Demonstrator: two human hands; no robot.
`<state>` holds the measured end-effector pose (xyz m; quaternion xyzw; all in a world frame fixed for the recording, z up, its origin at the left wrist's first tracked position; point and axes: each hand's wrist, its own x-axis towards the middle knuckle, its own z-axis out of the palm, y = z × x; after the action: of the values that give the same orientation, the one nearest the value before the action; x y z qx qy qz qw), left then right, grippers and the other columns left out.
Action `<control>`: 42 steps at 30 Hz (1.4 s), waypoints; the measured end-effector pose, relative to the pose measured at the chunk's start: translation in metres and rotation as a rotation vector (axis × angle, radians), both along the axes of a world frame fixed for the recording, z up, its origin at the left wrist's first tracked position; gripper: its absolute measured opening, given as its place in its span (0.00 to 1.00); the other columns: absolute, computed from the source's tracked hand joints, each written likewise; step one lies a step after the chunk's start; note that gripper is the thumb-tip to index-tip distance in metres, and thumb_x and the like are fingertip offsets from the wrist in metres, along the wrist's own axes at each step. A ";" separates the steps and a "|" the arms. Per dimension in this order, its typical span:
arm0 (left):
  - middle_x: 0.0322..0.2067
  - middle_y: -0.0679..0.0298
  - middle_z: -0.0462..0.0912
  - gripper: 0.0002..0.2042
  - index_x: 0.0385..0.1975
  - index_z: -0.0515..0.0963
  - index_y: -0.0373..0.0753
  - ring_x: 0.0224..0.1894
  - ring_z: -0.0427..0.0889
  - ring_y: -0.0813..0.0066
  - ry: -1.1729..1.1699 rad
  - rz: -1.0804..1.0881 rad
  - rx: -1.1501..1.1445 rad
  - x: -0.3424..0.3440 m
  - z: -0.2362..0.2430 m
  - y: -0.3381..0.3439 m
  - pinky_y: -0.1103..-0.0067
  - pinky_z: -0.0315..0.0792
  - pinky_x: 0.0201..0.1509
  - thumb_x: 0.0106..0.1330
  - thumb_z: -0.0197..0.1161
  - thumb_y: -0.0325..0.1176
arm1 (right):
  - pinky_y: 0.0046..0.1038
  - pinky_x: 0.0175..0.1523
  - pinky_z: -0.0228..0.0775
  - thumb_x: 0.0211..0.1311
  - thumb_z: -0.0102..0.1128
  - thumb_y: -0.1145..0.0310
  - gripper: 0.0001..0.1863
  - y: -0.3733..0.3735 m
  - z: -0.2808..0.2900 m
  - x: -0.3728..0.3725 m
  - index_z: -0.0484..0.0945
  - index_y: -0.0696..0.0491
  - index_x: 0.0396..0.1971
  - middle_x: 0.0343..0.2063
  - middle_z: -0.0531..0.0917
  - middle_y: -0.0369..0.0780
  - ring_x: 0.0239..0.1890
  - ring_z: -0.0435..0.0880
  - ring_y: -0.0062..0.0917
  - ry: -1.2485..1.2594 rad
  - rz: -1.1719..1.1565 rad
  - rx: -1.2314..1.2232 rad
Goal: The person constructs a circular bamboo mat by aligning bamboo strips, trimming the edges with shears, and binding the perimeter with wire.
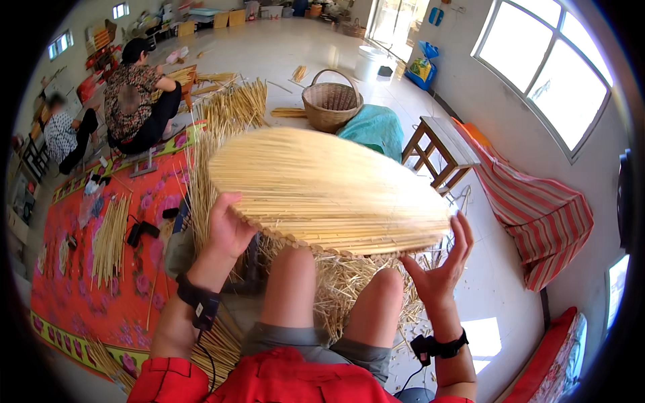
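Note:
An oval straw panel (pixel 329 188) of parallel pale stalks, slightly blurred, is held tilted above my knees, its near edge showing a row of stalk ends. My left hand (pixel 228 225) grips its lower left edge, with the fingers partly hidden behind it. At the right end, my right hand (pixel 440 262) holds the rim between curved fingers and thumb. Below the panel lies a heap of chopped straw (pixel 346 295). Bundles of loose stalks (pixel 111 242) rest on the red floral mat (pixel 60 282) to the left.
Two people (pixel 134 107) (pixel 64 131) sit at the back left beside long straw (pixel 235 101). A wicker basket (pixel 329 107), green cloth (pixel 373 131) and white bucket (pixel 369 64) stand or lie beyond the panel. A wooden stool (pixel 443 144) and striped cloth (pixel 531 221) are rightward.

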<state>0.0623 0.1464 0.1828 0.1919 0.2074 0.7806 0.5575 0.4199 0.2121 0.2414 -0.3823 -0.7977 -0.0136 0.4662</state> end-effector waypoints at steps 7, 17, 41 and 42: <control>0.56 0.52 0.71 0.28 0.62 0.60 0.33 0.58 0.73 0.54 -0.024 0.172 0.062 -0.002 -0.005 -0.011 0.59 0.72 0.60 0.58 0.52 0.29 | 0.34 0.58 0.68 0.68 0.55 0.64 0.26 -0.013 -0.077 -0.031 0.61 0.60 0.61 0.46 0.78 0.46 0.54 0.77 0.34 0.992 0.512 -1.322; 0.63 0.56 0.66 0.30 0.65 0.58 0.37 0.64 0.66 0.57 0.131 0.199 0.129 -0.020 -0.042 -0.055 0.56 0.61 0.67 0.62 0.57 0.35 | 0.34 0.49 0.76 0.71 0.50 0.62 0.13 -0.012 -0.090 -0.104 0.74 0.59 0.37 0.38 0.82 0.44 0.42 0.83 0.31 1.121 0.943 -1.526; 0.61 0.51 0.67 0.33 0.65 0.57 0.33 0.63 0.68 0.53 0.205 0.097 0.197 -0.012 -0.039 -0.065 0.57 0.64 0.66 0.56 0.54 0.30 | 0.28 0.52 0.75 0.67 0.57 0.64 0.21 -0.040 -0.088 -0.077 0.70 0.61 0.54 0.47 0.81 0.42 0.48 0.81 0.24 1.008 0.990 -1.379; 0.61 0.51 0.66 0.33 0.65 0.57 0.33 0.63 0.67 0.53 0.201 0.089 0.207 -0.011 -0.037 -0.064 0.57 0.64 0.66 0.56 0.54 0.30 | 0.28 0.53 0.75 0.67 0.57 0.63 0.22 -0.039 -0.087 -0.077 0.70 0.61 0.54 0.47 0.81 0.42 0.49 0.80 0.25 1.013 1.015 -1.367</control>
<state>0.0517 0.0822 0.1454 0.3162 0.1888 0.7985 0.4762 0.3429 0.1726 0.1544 -0.1425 -0.4094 0.8162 0.3820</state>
